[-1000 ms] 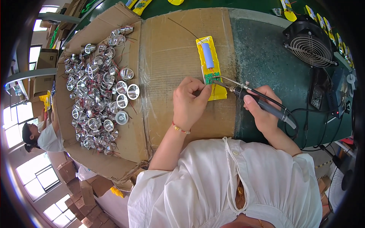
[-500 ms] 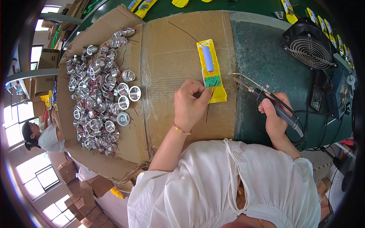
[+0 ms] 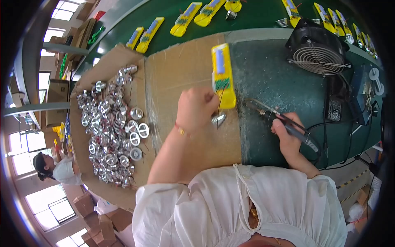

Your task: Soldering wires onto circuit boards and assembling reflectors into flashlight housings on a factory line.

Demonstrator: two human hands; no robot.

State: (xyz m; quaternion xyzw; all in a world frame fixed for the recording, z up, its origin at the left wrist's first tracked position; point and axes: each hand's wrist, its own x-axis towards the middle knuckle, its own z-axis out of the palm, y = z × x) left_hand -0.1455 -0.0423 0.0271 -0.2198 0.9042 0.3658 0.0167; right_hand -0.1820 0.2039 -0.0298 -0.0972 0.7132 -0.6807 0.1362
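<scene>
yellow casing (image 3: 229,98) runs lengthwise away, just right of nearer left fingers (image 3: 210,104), curled, hold unclear; right fingers (image 3: 281,128) grip soldering iron (image 3: 303,139).

A silver reflector cup (image 3: 219,119) has appeared beside the left hand (image 3: 194,109), below the yellow casing (image 3: 229,75).

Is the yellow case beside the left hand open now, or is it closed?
Open: inside the yellow case, the blue battery and green circuit board lie exposed, with no cover over them.
</scene>
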